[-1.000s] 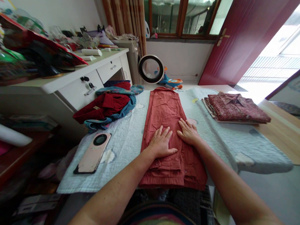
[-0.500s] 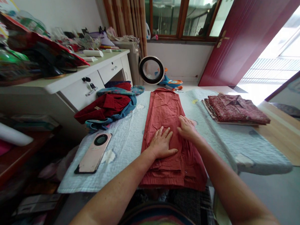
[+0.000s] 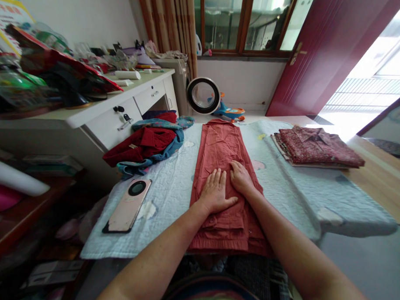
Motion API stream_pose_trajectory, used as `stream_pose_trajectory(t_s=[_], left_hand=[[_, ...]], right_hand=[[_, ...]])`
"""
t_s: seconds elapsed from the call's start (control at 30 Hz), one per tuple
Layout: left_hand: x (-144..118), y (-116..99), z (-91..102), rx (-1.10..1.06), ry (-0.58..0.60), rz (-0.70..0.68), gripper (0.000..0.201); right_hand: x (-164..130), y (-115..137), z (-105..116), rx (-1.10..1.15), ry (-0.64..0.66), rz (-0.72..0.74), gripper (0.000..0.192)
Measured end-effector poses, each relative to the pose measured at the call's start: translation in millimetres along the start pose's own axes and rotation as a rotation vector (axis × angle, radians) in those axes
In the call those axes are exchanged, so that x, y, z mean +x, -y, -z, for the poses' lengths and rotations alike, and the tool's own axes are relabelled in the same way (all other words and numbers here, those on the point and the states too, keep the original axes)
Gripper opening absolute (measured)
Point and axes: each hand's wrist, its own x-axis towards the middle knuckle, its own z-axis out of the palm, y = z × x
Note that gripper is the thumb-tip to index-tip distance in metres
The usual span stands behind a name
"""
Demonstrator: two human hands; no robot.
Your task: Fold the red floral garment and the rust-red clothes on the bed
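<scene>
A rust-red shirt [image 3: 221,151], folded lengthwise into a long narrow strip, lies down the middle of a pale blue quilted cloth [image 3: 170,190]. My left hand [image 3: 216,192] rests flat on the shirt's near half, fingers spread. Right beside it, my right hand [image 3: 241,178] also presses flat on the fabric, its thumb side close to the left hand. Neither hand grips anything. The shirt's near end hangs slightly over the table's front edge.
A pink phone [image 3: 128,205] lies on the cloth at the left. A heap of dark red and blue clothes [image 3: 146,145] sits beyond it. Folded patterned red shirts [image 3: 316,147] are stacked at the right. A cluttered white desk [image 3: 96,110] stands to the left.
My right hand slid left and slightly nearer across the shirt, ending close beside my left hand. The left hand stayed nearly in place. The camera shifted a little.
</scene>
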Motion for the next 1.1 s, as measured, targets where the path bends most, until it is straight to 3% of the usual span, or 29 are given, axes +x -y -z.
stream_pose_trajectory(t_s=[0.2, 0.43, 0.6, 0.77, 0.93, 1.1], left_hand=[[15.6, 11.2, 10.0, 0.038, -0.078, 0.047, 0.054], [47.4, 26.4, 18.8, 0.202, -0.152, 0.128, 0.032], [53.9, 33.7, 14.9, 0.265, -0.192, 0.102, 0.032], [56.4, 44.5, 9.8, 0.238, -0.303, 0.088, 0.03], [60.5, 52.5, 0.7, 0.165, -0.204, 0.185, 0.052], [62.6, 56.4, -3.2, 0.149, -0.184, 0.189, 0.052]], right_hand=[[-1.1, 9.9, 6.0, -0.132, 0.068, -0.023, 0.045], [-1.1, 16.1, 10.8, -0.133, 0.116, -0.056, 0.049], [-2.3, 17.7, 12.3, -0.132, 0.109, -0.058, 0.05], [-3.0, 19.1, 13.6, -0.137, 0.099, -0.067, 0.049], [-2.6, 17.8, 12.6, -0.131, 0.112, -0.057, 0.052], [-3.0, 16.7, 11.2, -0.13, 0.117, -0.055, 0.054]])
